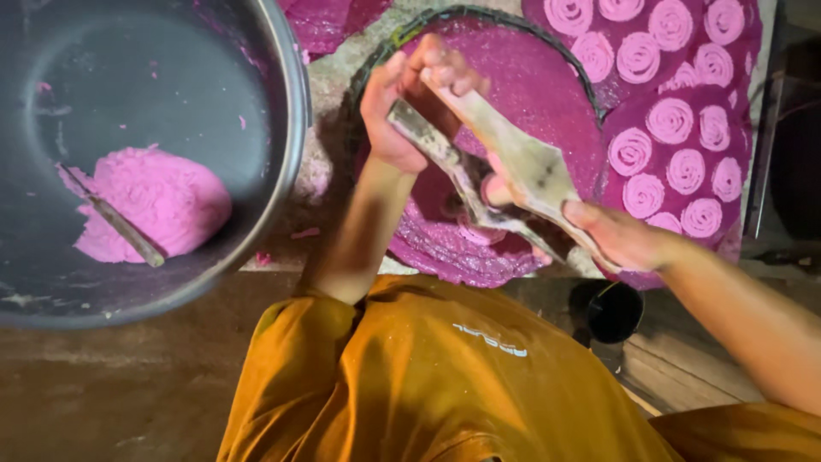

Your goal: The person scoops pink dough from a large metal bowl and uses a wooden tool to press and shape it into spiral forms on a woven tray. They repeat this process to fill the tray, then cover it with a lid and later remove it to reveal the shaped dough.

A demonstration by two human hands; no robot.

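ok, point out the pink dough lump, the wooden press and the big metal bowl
pink dough lump (162,201): head view, top of the mound.
wooden press (530,167): head view, flat upper paddle.
metal bowl (295,103): head view, right rim.

A single head-worn camera looks almost straight down from above the person, close enough that the orange shirt fills the bottom middle of the frame and both forearms run upward into the picture from it. The left hand and right hand sit near the centre, so the lens is aimed at the work just in front of the body. The wide dark bowl is cut off by the top and left edges, and the mat of pink coils by the top right. There is no second view, so nothing is shared between views.
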